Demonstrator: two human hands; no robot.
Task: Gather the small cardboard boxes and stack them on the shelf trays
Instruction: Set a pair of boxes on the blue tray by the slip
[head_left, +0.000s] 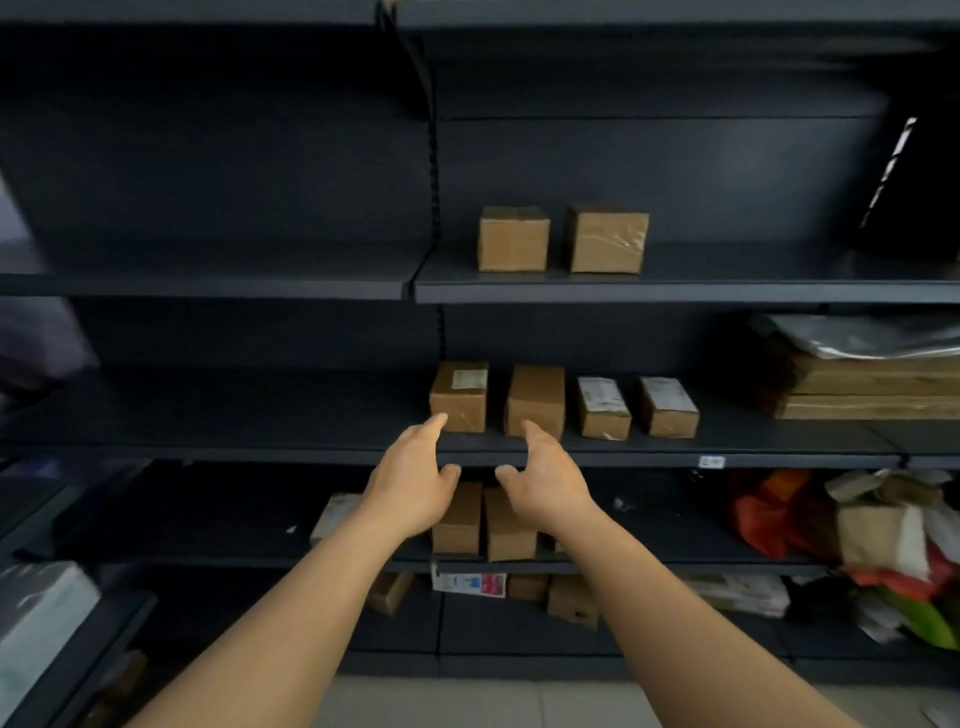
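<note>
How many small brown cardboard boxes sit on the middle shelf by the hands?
4: leftmost labelled box, plain box, two labelled boxes and rightward. None looks hidden.

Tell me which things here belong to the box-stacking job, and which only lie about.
Job:
two boxes on the upper shelf
four boxes on the middle shelf
boxes on the lower shelf
left hand
right hand

Lying about:
flat cardboard stack
plastic sheet
colourful bags
</note>
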